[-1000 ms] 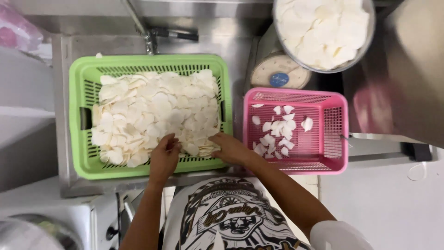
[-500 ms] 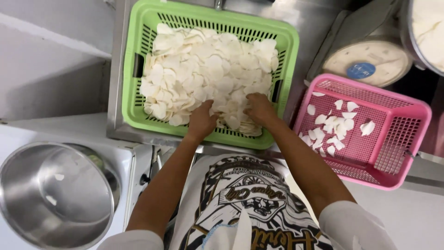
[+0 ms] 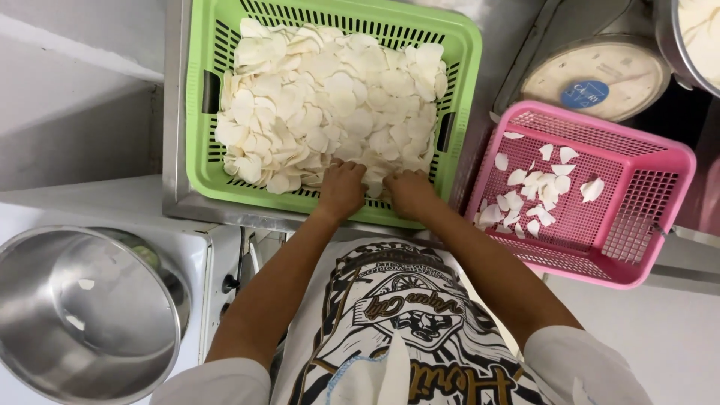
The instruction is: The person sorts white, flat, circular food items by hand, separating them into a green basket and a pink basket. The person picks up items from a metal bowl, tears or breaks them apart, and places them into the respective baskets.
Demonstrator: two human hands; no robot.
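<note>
Both hands rest side by side in the near edge of a green basket (image 3: 196,161) heaped with pale thin slices (image 3: 330,101). The left hand (image 3: 341,187) and right hand (image 3: 409,191) have fingers curled down into the slices. A pink basket (image 3: 660,217) with a few slices sits just right; a steel bowl (image 3: 82,315) lies lower left.

White short sleeves (image 3: 225,381), printed black-and-gold apron (image 3: 409,315), bare forearms.
</note>
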